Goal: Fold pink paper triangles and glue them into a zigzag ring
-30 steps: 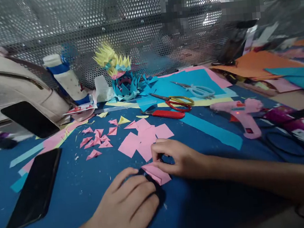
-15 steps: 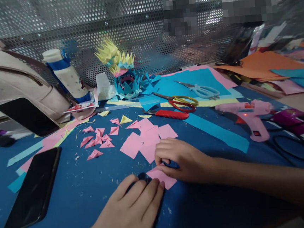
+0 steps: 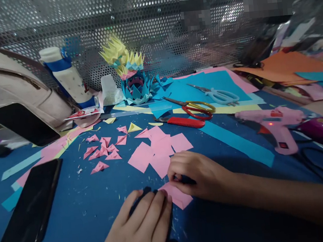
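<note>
A small pink paper square [image 3: 181,199] lies on the blue table between my hands, one edge slightly curled up. My right hand [image 3: 196,172] is closed, thumb and curled index finger pinching its upper edge. My left hand [image 3: 143,222] lies palm down with fingers stretched out, the fingertips touching the paper's left edge. Just beyond are several loose pink squares [image 3: 161,165], overlapping one another. To their left is a scatter of small folded pink triangles [image 3: 100,166], with a yellow folded piece [image 3: 134,127] behind them.
Behind the squares lie a red-handled cutter [image 3: 185,122], red-and-yellow scissors [image 3: 198,108] and light-blue scissors [image 3: 221,96]. A pink glue gun [image 3: 280,125] with cables is at right. Phones [image 3: 30,207], a bottle [image 3: 68,78] and a bag [image 3: 13,81] occupy the left. A folded-paper model [image 3: 134,82] stands at the back.
The view has shifted slightly. The pink square's near edge now shows a curl. My left hand's fingers have drawn a little toward the paper's left edge; my right hand still pinches it.
</note>
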Available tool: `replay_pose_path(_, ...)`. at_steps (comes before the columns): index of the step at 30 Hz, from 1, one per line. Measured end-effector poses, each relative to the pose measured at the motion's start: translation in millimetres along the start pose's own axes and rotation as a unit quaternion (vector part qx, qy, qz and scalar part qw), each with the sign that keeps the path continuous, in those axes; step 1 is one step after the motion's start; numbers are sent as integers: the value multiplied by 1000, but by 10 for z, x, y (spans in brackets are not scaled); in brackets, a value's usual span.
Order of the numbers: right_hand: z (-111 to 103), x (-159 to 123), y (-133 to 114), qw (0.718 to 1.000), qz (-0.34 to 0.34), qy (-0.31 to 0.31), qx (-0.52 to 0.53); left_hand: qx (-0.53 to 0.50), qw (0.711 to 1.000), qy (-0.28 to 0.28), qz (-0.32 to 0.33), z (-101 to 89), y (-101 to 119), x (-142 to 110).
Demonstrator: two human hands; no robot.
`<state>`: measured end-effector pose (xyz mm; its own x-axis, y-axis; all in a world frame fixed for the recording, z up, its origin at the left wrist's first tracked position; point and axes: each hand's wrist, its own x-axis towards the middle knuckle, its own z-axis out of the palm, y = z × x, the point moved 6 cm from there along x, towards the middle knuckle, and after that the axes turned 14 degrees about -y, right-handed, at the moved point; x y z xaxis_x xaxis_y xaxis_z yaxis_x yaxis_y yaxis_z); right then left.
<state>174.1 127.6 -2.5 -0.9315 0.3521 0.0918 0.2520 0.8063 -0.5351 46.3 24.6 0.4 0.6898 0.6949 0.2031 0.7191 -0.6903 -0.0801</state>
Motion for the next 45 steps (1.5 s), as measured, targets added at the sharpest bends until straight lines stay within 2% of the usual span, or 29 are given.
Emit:
replay_pose_path(4, 1, -39, -24, 997, -33, 17, -62, 4, 1000, -1, 10, 8, -37, 19)
replay_pose_path(10, -9, -74, -85, 987, -89, -37, -132, 18, 1000, 13, 18, 36, -29, 18)
replay_pose_path(16, -73, -54, -151, 974, -126, -44, -182, 20, 1000, 13, 13, 35, -36, 16)
replay_pose_path(24, -103, -52, -226, 963, -152, -41, -220, 37, 999, -23, 19, 64, -12, -13)
replay_pose_path(37, -95, -55, -258, 953, -164, -72, -243, 35, 999, -9, 23, 46, -7, 6)
replay_pose_path(45, -162, -33, -240, 952, -159, -107, -237, 32, 999, -6, 37, 34, -24, 21)
